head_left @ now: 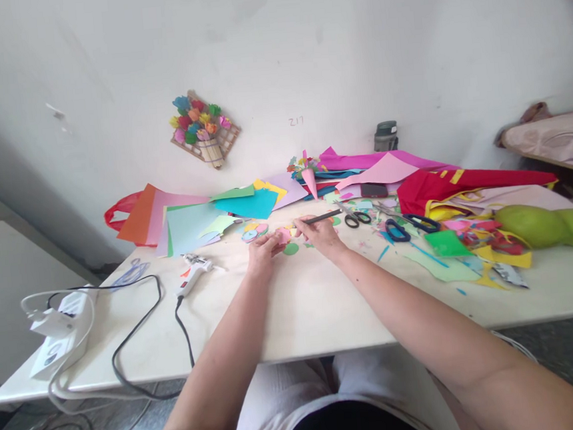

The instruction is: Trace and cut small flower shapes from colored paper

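Over the middle of the table, my left hand [263, 250] is closed, fingertips on a small pink paper piece [283, 235]. My right hand [320, 235] grips a black pen [323, 217], its rear end pointing right. The pen's tip is too small to make out beside the pink paper. Just below the hands lies a green paper circle [291, 249]. Several pastel paper cutouts [254, 232] are spread to the left of my left hand. Black-handled scissors [357, 219] lie right of my right hand.
A glue gun [196, 274] with its black cord lies left, near a power strip [61, 335]. Coloured sheets [191, 223] line the back. Blue-handled scissors [397, 230], paper scraps [446, 268] and a green cushion-like object [548, 225] are at right. A phone [373, 190] lies behind.
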A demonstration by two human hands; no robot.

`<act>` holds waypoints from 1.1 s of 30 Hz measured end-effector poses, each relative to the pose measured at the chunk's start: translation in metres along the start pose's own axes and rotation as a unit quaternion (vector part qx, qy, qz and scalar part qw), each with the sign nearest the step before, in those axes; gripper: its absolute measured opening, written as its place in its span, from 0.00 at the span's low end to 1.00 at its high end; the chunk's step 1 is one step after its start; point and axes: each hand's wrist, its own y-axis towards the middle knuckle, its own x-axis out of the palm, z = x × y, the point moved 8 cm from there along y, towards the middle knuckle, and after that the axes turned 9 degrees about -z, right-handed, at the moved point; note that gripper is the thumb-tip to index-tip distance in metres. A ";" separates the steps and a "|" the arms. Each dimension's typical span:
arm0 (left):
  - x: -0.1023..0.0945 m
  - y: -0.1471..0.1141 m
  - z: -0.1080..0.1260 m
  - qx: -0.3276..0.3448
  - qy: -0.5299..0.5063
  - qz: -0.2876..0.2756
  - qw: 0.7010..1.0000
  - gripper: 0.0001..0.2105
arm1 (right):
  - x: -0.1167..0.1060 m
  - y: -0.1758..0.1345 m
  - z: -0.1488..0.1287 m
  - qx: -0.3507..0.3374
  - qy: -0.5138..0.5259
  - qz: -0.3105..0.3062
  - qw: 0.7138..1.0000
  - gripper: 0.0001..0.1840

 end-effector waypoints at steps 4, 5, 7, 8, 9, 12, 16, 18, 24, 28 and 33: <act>0.002 -0.001 -0.001 -0.016 -0.003 -0.002 1.000 0.14 | 0.008 0.000 -0.001 -0.019 -0.014 -0.033 0.999 0.16; 0.002 -0.002 -0.001 -0.019 -0.002 -0.003 1.000 0.13 | 0.011 0.000 0.001 -0.021 -0.012 -0.044 0.999 0.14; 0.004 -0.003 0.001 -0.022 0.001 -0.003 1.000 0.13 | 0.016 0.001 0.005 -0.027 -0.008 -0.062 0.998 0.10; 0.005 -0.004 0.002 -0.022 0.002 -0.003 1.000 0.13 | 0.018 0.001 0.007 -0.031 -0.007 -0.066 0.997 0.09; 0.006 -0.005 0.003 -0.021 0.002 -0.003 1.000 0.13 | 0.019 0.001 0.008 -0.034 -0.007 -0.069 0.997 0.08; 0.007 -0.007 0.004 -0.020 -0.001 0.001 1.000 0.13 | 0.020 0.001 0.010 -0.032 -0.006 -0.071 0.997 0.06; 0.006 -0.007 0.004 -0.024 -0.007 0.006 1.000 0.13 | 0.022 -0.001 0.009 -0.027 0.009 -0.077 0.997 0.07; 0.006 -0.007 0.004 -0.024 -0.007 0.007 1.000 0.13 | 0.023 -0.001 0.008 -0.026 0.013 -0.081 0.996 0.07; 0.006 -0.006 0.002 -0.029 0.000 0.004 1.000 0.13 | 0.024 0.000 0.007 -0.028 0.010 -0.083 0.996 0.07; 0.006 -0.004 0.001 -0.026 0.003 -0.002 1.000 0.13 | 0.024 0.000 0.007 -0.027 0.012 -0.081 0.996 0.08; 0.006 -0.005 0.000 -0.030 0.004 -0.001 1.000 0.13 | 0.024 0.000 0.011 -0.028 0.003 -0.076 0.997 0.08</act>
